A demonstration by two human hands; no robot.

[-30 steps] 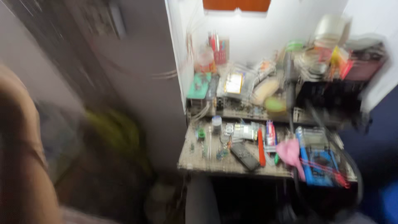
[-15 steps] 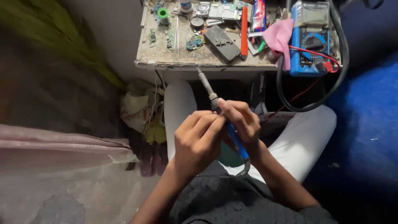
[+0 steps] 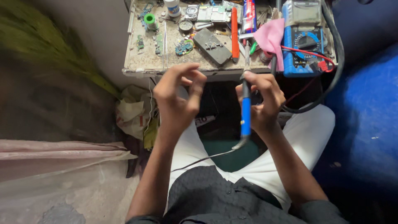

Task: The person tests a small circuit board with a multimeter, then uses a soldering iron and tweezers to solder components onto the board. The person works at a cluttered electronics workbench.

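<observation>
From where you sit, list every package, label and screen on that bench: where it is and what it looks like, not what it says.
Multimeter: far right of the bench, blue case, grey rectangular screen on top, round dial below.
Tube: left of the pink cloth, long, blue and red printed package.
Small bottle: back edge, white with a blue label.
Tape roll: left end, green ring.

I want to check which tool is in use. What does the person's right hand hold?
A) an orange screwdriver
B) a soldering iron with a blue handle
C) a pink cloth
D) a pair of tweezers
B: the right hand grips a soldering iron with a blue handle, its tip pointing toward the small table, while the left hand is beside it with fingers pinched.
</observation>
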